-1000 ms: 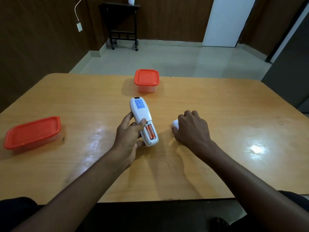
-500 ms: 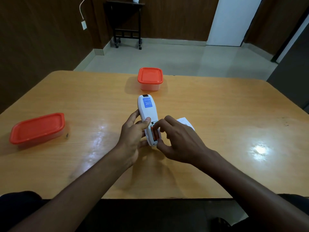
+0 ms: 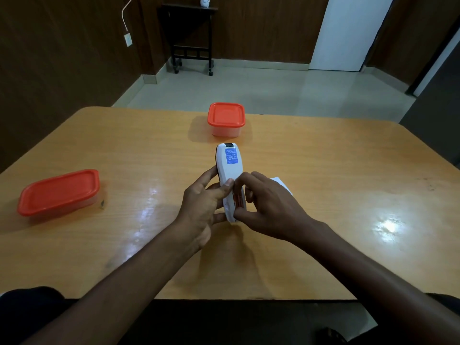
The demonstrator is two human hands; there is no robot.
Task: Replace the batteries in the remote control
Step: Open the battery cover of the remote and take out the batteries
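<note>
A white remote control (image 3: pixel 227 168) lies back-up at mid table, a blue label near its far end. My left hand (image 3: pixel 202 207) grips its left side, thumb across the back. The battery bay at the near end is uncovered and shows orange batteries (image 3: pixel 239 200). My right hand (image 3: pixel 267 207) pinches at those batteries, forefinger at their far end and thumb at the near end. The white battery cover (image 3: pixel 281 183) lies on the table just behind my right hand, mostly hidden by it.
A square tub with an orange lid (image 3: pixel 226 118) stands beyond the remote. A flat rectangular tub with an orange lid (image 3: pixel 59 191) sits at the left. The wooden table (image 3: pixel 348 170) ends close to my body. A dark side table stands by the far wall.
My right hand left the battery cover on the table and came over to the remote's open bay, where its fingers now close around the batteries. My left hand kept hold of the remote.
</note>
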